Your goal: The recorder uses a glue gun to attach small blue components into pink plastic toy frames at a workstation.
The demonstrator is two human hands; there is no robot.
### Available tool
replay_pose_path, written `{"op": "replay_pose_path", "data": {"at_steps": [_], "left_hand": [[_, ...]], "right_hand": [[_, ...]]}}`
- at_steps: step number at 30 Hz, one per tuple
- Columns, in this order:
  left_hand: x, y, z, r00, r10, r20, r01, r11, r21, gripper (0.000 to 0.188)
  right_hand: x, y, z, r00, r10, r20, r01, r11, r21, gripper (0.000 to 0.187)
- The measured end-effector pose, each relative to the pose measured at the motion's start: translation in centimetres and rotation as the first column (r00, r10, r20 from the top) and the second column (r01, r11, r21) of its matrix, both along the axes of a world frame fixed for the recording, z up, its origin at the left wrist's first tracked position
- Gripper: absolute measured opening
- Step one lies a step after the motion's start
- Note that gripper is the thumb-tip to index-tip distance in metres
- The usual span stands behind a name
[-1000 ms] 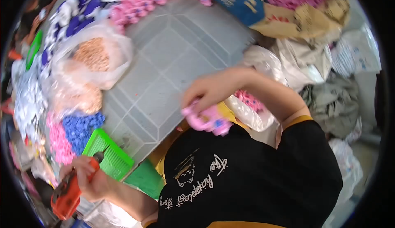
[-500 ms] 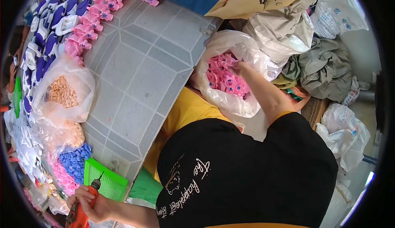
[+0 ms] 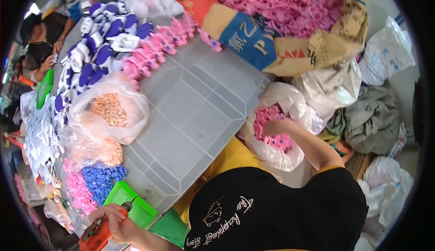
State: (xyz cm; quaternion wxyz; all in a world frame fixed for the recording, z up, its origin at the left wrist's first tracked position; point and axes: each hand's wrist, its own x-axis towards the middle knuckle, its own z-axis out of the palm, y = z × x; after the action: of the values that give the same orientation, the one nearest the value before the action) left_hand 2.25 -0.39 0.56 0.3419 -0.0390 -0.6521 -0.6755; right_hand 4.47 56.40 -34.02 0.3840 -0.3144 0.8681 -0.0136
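Observation:
At the lower left, my left hand (image 3: 115,221) is closed around an orange cordless drill (image 3: 96,234) with a thin bit. The bit points up and right, over a green perforated basket (image 3: 140,209) at the table edge. My right hand (image 3: 274,127) reaches into a clear plastic bag (image 3: 290,159) beside the table. Pink molded plastic pieces (image 3: 279,141) with small dark blue marks fill this bag. The fingers of my right hand are hidden among the pieces, so what they hold cannot be seen.
A grey table (image 3: 190,101) bears a row of pink pieces (image 3: 156,47), white-and-purple parts (image 3: 93,54), a bag of small peach-colored pieces (image 3: 108,109) and blue pieces (image 3: 103,181). A large sack (image 3: 290,56) of pink pieces stands behind. Another person (image 3: 47,38) sits at far left.
The view has shifted, so the scene sits lower and further right, and more of the large sack shows. My right hand has moved leftward over the bagged pieces. The drill stays in my left hand.

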Motion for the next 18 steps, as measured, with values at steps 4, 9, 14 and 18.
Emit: {"op": "replay_pose_path", "data": {"at_steps": [4,9,14,18], "left_hand": [[0.3,-0.1,0.2,1.0,-0.018,-0.018,0.019,0.998,0.055,0.022],[0.6,-1.1,-0.6,0.997,-0.071,-0.024,0.072,0.997,0.041,0.022],[1.5,-1.7,-0.2,0.994,-0.106,-0.017,0.107,0.992,0.072,0.023],[2.4,-2.2,-0.4,0.997,-0.077,0.009,0.075,0.99,0.118,0.027]], "right_hand": [[-6.9,-12.1,27.4,0.633,-0.173,0.755,0.514,0.823,-0.242,0.03],[-16.6,-15.2,33.2,0.663,-0.748,0.026,0.525,0.44,-0.728,0.031],[-26.4,-16.4,29.1,0.24,-0.513,-0.824,0.262,0.852,-0.454,0.035],[-32.2,-18.0,29.0,0.373,-0.312,-0.874,0.529,0.845,-0.076,0.022]]}}
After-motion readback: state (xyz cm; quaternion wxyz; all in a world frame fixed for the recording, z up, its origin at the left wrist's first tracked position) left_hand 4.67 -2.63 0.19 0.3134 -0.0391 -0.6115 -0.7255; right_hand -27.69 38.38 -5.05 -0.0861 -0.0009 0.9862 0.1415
